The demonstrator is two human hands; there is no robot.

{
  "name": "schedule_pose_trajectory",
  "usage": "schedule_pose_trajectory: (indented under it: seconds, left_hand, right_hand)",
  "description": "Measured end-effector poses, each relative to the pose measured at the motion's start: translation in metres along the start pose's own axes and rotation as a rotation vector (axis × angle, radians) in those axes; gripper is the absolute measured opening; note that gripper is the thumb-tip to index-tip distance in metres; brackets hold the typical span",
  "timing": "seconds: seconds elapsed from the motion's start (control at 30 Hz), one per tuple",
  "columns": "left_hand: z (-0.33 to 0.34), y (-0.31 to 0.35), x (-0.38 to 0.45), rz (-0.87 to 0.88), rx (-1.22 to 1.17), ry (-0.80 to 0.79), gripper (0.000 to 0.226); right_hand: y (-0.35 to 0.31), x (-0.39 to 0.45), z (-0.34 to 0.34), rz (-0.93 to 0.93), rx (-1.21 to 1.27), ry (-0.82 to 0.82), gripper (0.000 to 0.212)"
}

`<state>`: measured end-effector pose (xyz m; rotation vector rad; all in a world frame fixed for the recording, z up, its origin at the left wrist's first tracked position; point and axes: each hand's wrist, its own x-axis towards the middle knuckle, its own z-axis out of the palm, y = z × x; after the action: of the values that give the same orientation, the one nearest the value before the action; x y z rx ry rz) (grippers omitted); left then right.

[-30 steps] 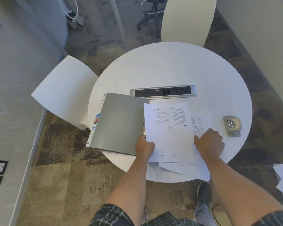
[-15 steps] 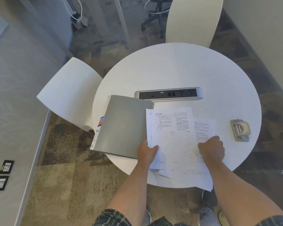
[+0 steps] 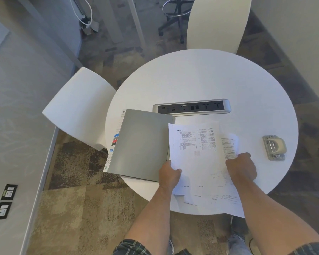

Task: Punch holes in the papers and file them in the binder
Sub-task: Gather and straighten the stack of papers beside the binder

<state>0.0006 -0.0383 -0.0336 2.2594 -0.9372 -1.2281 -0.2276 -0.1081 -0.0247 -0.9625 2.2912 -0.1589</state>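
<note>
Table (image 3: pixel 201 78): smooth matt white top. On it: papers (image 3: pixel 197 162) thin printed white; binder (image 3: pixel 142 144) matt grey plastic cover; hole punch (image 3: pixel 274 147) w/ metal base, dull sheen.

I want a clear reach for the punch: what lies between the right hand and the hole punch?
Only bare white tabletop, in the head view. The right hand grips the papers; the hole punch sits apart, to its right.

A round white table (image 3: pixel 201 80) carries a socket strip (image 3: pixel 191 108), two white chairs (image 3: pixel 77 105) alongside.
</note>
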Motion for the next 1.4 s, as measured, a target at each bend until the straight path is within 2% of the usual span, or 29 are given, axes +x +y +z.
schedule_pose_trajectory:
  seconds: [0.1, 0.17, 0.27, 0.33, 0.43, 0.6, 0.87, 1.0, 1.17, 1.3, 1.4]
  left_hand:
    - [-0.001, 0.000, 0.000, 0.002, -0.013, -0.004, 0.016]
    - [-0.001, 0.001, -0.001, 0.002, -0.013, -0.003, 0.019]
    - [-0.002, 0.002, -0.002, 0.007, -0.022, 0.001, 0.021]
    - [-0.001, 0.002, -0.003, 0.013, -0.028, 0.006, 0.019]
    - [-0.001, 0.002, -0.005, 0.009, -0.035, 0.013, 0.022]
    - [-0.002, 0.001, -0.006, 0.003, -0.048, 0.015, 0.019]
    - [-0.002, 0.002, -0.005, -0.019, -0.052, -0.009, 0.025]
    - [-0.002, 0.006, -0.007, -0.010, -0.074, -0.072, 0.021]
    - [0.000, 0.006, -0.003, -0.055, -0.137, -0.239, 0.031]
    - [-0.003, 0.011, -0.008, -0.105, -0.239, -0.324, 0.049]
    - [-0.006, 0.014, -0.007, -0.156, -0.329, -0.357, 0.036]
  right_hand:
    - [0.006, 0.003, -0.006, -0.014, 0.003, -0.014, 0.025]
    - [0.010, 0.003, -0.011, -0.103, -0.064, 0.059, 0.019]
    - [0.013, 0.002, -0.020, -0.213, -0.048, 0.164, 0.021]
    - [0.012, 0.002, -0.029, -0.181, 0.126, 0.153, 0.022]
    - [0.009, -0.002, -0.041, -0.125, 0.335, 0.164, 0.037]
    - [0.008, -0.009, -0.047, -0.222, 0.382, 0.182, 0.052]
    - [0.012, -0.004, -0.042, -0.261, 0.449, 0.148, 0.034]
    - [0.015, 0.000, -0.039, -0.219, 0.511, 0.090, 0.026]
    - [0.020, 0.007, -0.034, -0.169, 0.502, 0.012, 0.026]
    - [0.025, 0.013, -0.029, -0.116, 0.507, -0.115, 0.028]
    - [0.031, 0.018, -0.023, -0.093, 0.546, -0.197, 0.029]
